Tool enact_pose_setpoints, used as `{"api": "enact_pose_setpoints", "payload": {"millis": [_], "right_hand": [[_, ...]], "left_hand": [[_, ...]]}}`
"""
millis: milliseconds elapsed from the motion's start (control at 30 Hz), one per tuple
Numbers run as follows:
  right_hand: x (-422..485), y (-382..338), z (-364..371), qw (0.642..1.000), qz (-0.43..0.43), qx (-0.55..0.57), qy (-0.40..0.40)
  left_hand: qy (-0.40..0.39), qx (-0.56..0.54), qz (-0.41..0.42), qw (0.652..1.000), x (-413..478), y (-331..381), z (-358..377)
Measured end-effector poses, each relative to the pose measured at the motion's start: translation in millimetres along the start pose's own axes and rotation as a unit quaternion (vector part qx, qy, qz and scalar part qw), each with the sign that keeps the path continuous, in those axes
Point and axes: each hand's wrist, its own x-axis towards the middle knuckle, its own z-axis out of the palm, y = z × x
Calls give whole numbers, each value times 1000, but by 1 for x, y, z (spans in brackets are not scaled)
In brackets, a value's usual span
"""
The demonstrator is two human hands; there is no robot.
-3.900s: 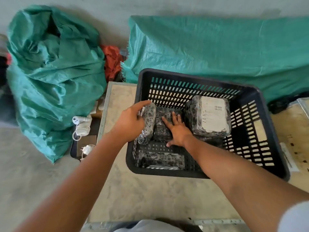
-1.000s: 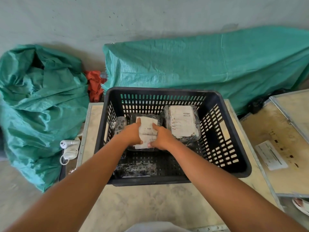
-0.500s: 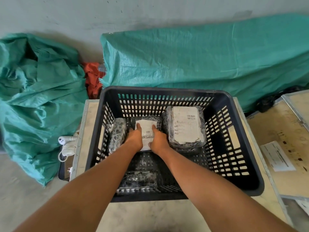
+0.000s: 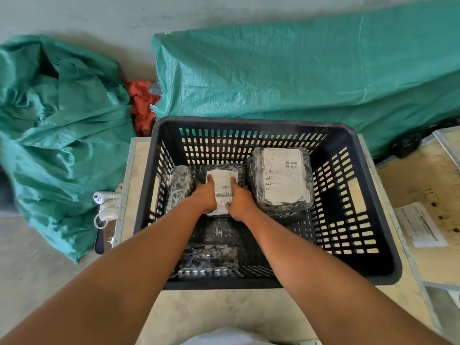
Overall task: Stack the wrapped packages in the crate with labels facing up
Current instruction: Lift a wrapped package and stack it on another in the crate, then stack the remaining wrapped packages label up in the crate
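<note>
Black-wrapped middle package [image 4: 221,171] (label up) pinned by left hand [image 4: 204,196] and right hand [image 4: 239,200] — apparently settling it in the crate [image 4: 348,277]; next, release

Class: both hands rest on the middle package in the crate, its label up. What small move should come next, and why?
Probably let go and lift both hands clear. The middle package already lies label up between its neighbours, under the left hand and right hand. The package at the near wall shows no label and seems next.
</note>
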Motion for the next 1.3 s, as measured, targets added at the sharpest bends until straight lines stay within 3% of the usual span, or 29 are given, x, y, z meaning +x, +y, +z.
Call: {"api": "enact_pose_setpoints", "payload": {"millis": [167,300,467,567,633,867,1100,1300], "right_hand": [[-10,-1,2,998,-17,53,24],[-23,-4,-6,997,-54,47,33],[-36,-26,-24,989,-84,95,76],[-47,-46,-25,977,-141,136,88],[-56,-58,-20,970,-177,157,61],[-74,-85,15,962,-246,119,-25],[-74,-74,27,960,-275,29,-41],[-71,-69,29,963,-242,117,29]], "left_hand": [[-8,-18,64,998,-39,-1,-26],[128,-135,135,973,-83,-10,-55],[262,-314,147,901,-134,-36,-90],[377,-326,138,856,-156,-61,-97],[436,-286,123,844,-161,-78,-94],[325,-269,95,902,-158,-109,-54],[334,-279,109,894,-153,-115,-38],[303,-356,117,876,-153,-115,-36]]}}
